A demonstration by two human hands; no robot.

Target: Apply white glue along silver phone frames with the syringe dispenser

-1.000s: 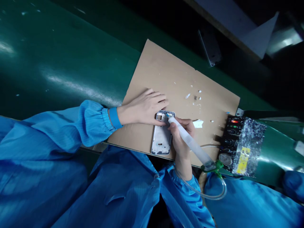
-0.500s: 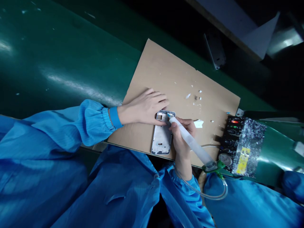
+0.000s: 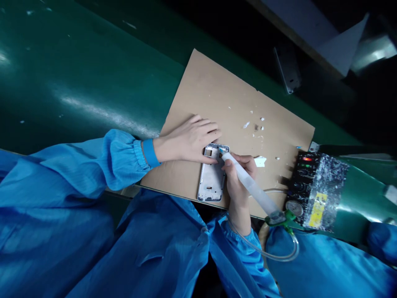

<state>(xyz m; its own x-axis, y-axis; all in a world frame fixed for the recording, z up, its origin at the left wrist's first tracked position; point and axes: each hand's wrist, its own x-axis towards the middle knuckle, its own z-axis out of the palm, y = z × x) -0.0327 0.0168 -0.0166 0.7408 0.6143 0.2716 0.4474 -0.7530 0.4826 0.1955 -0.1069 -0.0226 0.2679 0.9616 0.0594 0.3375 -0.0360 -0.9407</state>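
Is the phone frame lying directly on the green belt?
No. The phone frame lies on the cardboard sheet, with the left hand pressing its top end and the right hand holding the syringe.

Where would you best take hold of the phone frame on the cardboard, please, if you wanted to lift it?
Probably by its two long edges near the lower end of the phone frame, coming from above on the near side. It lies flat on the cardboard, so only the thin rims offer purchase. Its upper end is taken: the left hand presses there, and the right hand holds the syringe dispenser with its tip on it.

Silver phone frame [image 3: 211,179] – tan cardboard [image 3: 217,95] – blue sleeve [image 3: 102,161]
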